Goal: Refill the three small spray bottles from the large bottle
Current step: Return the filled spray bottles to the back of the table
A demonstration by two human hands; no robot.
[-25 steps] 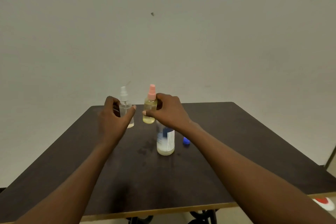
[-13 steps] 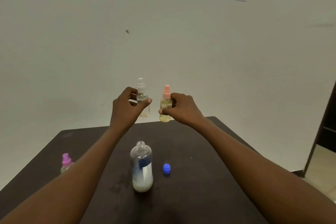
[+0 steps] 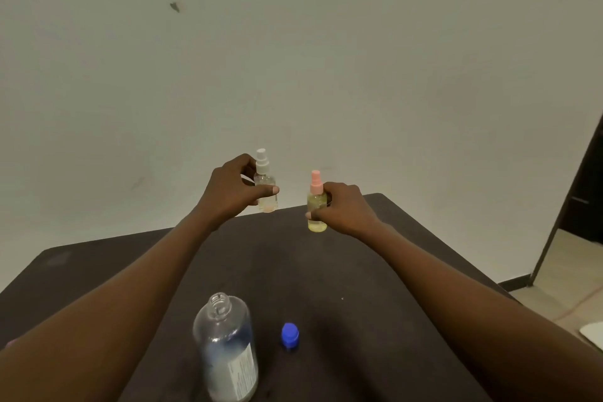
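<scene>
Left hand grips white-capped spray bottle, nearly empty, raised above the table's far edge. Right hand grips pink-capped spray bottle, holding yellow liquid. Large bottle, uncapped, part-filled, stands near; blue cap beside it.

Honestly, there's nothing here you can actually read. The only printed thing is the white label on the large bottle standing on the table right in front of you. It has rows of tiny dark print running sideways, but it's way too blurred to make out a single word or number. There's possibly a blue patch of the label showing through the clear plastic too, also unreadable. The white-capped spray bottle in your left hand and the pink-capped spray bottle in your right hand are too small in the shot to tell any lettering.
</scene>
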